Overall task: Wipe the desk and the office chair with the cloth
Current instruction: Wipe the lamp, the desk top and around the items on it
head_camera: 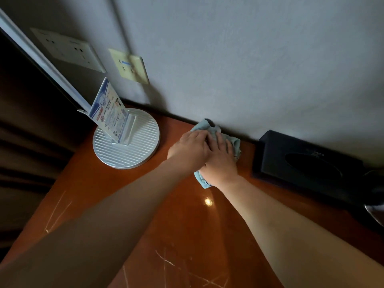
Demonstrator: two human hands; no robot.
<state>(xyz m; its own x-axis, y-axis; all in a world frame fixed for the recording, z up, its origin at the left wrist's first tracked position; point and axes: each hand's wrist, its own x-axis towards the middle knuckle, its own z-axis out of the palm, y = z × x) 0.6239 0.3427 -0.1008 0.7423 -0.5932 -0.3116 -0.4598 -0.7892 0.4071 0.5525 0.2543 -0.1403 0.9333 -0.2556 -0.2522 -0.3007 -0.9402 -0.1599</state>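
Observation:
A light blue cloth (234,143) lies bunched on the glossy brown desk (187,225), close to the wall at the desk's far edge. My right hand (220,161) lies flat on the cloth with its fingers stretched toward the wall. My left hand (191,147) lies partly over the right one, its fingers bent onto the cloth's left part. Most of the cloth is hidden under both hands. No office chair is in view.
A round white lamp base (133,150) with a leaflet stand (110,115) sits left of the hands. A black tissue box (307,161) stands to the right against the wall. A dark object (376,196) shows at the right edge. Wall sockets (68,49) hang above.

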